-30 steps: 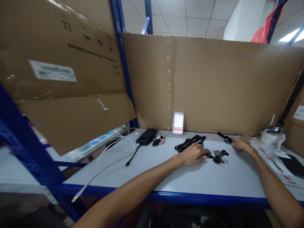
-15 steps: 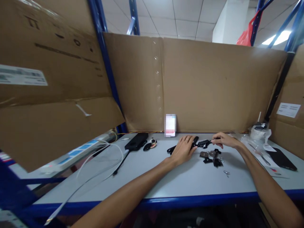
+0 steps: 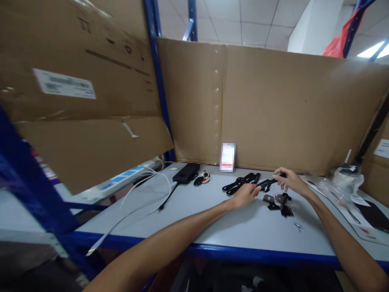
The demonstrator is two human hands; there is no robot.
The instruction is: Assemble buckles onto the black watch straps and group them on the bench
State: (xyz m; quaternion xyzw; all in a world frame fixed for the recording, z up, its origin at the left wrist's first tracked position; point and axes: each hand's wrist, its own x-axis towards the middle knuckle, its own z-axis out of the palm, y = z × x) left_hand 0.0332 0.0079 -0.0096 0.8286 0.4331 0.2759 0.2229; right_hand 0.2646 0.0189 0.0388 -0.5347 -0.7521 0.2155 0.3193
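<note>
My left hand (image 3: 245, 195) is closed on the near end of a long black part (image 3: 266, 185). The fingers of my right hand (image 3: 287, 179) are pinched round that part's far end. Beside my left hand, several black handle-like pieces (image 3: 240, 183) lie crossed on the grey table (image 3: 212, 223). Just in front of the held part sits a small group of dark brackets and brownish pads (image 3: 281, 202). Small silver screws (image 3: 298, 226) rest nearer the table's front edge.
A lit phone (image 3: 227, 157) leans against the cardboard wall (image 3: 288, 101). Left of it are a black box (image 3: 186, 173), a key fob (image 3: 199, 181) and white cables (image 3: 121, 225). Plastic bags (image 3: 337, 190) and a black phone (image 3: 375, 215) lie at the right.
My left hand has come off the black handle-like pieces and closed on the near end of the long part. The camera view has turned left, so everything appears shifted right.
</note>
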